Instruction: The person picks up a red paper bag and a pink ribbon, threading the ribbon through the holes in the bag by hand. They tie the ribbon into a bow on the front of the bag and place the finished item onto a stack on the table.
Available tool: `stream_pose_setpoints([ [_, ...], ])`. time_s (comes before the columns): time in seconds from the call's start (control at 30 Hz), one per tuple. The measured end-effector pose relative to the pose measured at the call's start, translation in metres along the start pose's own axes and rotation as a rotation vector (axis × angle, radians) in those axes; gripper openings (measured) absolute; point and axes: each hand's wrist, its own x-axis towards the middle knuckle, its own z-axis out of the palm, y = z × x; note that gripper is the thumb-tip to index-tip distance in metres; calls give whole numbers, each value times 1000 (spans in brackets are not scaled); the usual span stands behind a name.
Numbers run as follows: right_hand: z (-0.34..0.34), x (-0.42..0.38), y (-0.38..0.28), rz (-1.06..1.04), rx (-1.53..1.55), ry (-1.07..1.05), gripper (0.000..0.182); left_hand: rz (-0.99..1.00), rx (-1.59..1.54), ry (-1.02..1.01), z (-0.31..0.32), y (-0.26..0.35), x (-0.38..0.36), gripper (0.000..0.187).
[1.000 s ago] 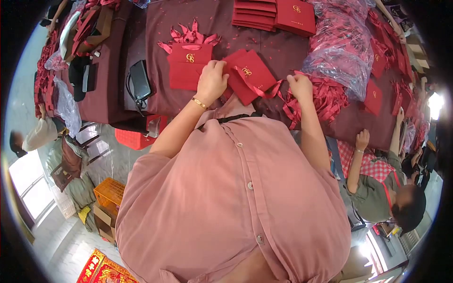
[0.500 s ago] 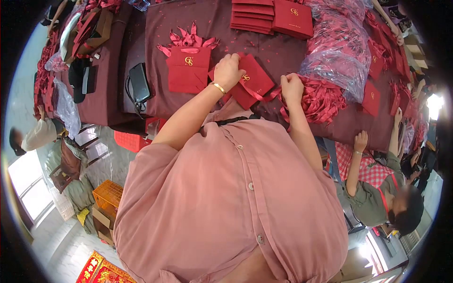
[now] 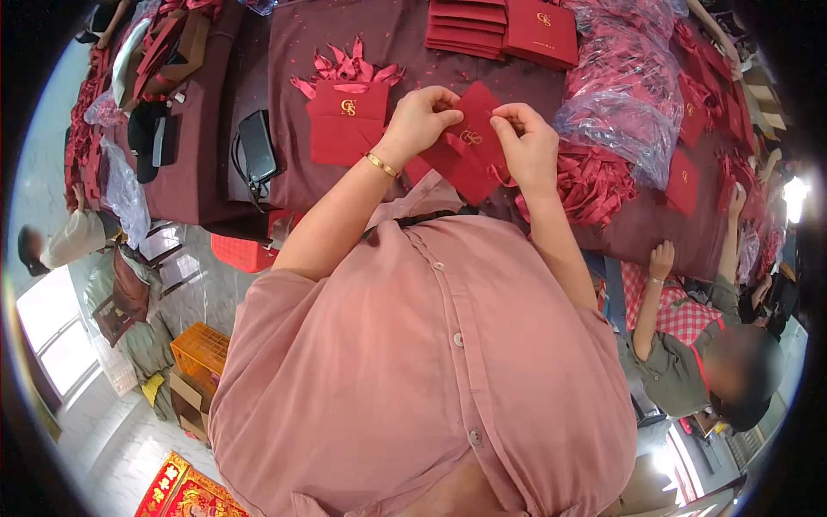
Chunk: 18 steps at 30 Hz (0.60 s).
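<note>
A flat red paper bag (image 3: pixel 469 146) with a gold logo is lifted off the dark red tablecloth (image 3: pixel 508 82), gripped from both sides. My left hand (image 3: pixel 422 121), with a gold bracelet at the wrist, pinches its upper left edge. My right hand (image 3: pixel 525 142) pinches the upper right edge, and a red ribbon (image 3: pixel 500 177) trails from the bag below it. Another red bag with ribbon handles (image 3: pixel 349 121) lies flat just left of my left hand.
Stacks of red bags (image 3: pixel 500 30) lie at the far edge. Clear plastic packs (image 3: pixel 616 112) and loose red ribbons (image 3: pixel 594 181) fill the right side. A black phone (image 3: pixel 257 146) lies at left. Another person (image 3: pixel 689 345) sits at right, hand on the table.
Both hands came together and lifted the red bag off the table. My right hand left the ribbon pile and moved left to the bag's edge.
</note>
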Motion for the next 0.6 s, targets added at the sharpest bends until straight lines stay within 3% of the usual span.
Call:
stream_pose_setpoints([
  [0.2, 1, 4, -15, -91, -66, 8, 12, -32, -50, -64, -5, 43, -15, 20],
  [0.6, 2, 3, -20, -122, -187, 21, 11, 22, -5, -51, -2, 63, -28, 17],
])
